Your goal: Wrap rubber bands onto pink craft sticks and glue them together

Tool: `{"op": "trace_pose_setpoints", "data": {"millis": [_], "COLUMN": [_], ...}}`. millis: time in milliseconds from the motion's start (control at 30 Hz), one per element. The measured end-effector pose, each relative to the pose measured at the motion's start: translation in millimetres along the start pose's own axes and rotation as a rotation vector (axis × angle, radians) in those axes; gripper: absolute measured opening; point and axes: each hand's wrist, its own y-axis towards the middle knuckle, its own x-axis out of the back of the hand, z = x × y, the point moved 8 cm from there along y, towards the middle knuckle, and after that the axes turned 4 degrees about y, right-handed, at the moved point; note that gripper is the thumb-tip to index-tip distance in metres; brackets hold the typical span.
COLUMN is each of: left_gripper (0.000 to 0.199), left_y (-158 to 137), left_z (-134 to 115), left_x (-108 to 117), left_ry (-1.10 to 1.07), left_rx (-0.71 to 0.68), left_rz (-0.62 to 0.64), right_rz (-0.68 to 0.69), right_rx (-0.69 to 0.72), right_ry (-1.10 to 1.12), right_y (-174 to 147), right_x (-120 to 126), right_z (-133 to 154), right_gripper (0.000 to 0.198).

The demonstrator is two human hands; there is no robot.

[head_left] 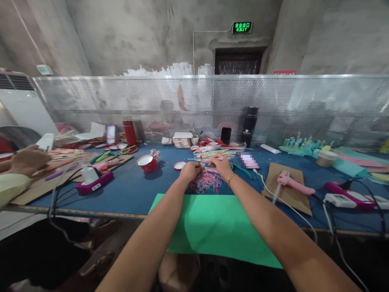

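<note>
My left hand [191, 171] is closed in a pinch around a thin pinkish stick [201, 160] that points up from the fingertips. Just to its right, my right hand [221, 165], with a gold bracelet [231, 180] at the wrist, has its fingers pinched together; what they hold is too small to make out. Below both hands lies a tangled heap of pink, blue and purple strings [206, 183]. Several thin pastel sticks [217, 155] lie behind the hands. A green sheet [219, 227] hangs over the table edge beneath my forearms.
Left of my hands stands a red tin [148, 163]. To the right are teal-handled pliers [243, 170], a phone [249, 160] with a cable, and a pink glue gun [294, 184] on cardboard. Purple power strips [95, 183] sit at both sides. A co-worker's hand [30, 160] is at far left.
</note>
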Motion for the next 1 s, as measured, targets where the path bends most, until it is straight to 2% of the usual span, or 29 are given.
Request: {"op": "trace_pose_setpoints", "data": {"millis": [200,433,633,833,1000], "left_gripper": [0.037,0.03,0.039,0.035,0.034], "left_y": [-1,0,-2,-2,-2], "left_z": [0,8,6,5,1], "left_x": [1,-2,-1,-2,-1], "left_ry": [0.019,0.006,-0.014,-0.015,0.012], "left_rx": [0.015,0.032,0.015,0.007,-0.012], "left_rz": [0.011,0.008,0.0,-0.011,0.002], "right_rz": [-0.067,-0.008,-0.065,0.008,-0.049], "right_rx": [0.019,0.013,0.02,0.002,0.018], "right_ry": [-0.01,-0.011,-0.032,-0.008,-0.047], "right_y": [1,-1,-2,-5,-3], "right_x": [7,-1,6,-3,4], "right_z": [2,2,4,5,7], "right_gripper": [0.012,0.013,0.012,0.015,0.012]}}
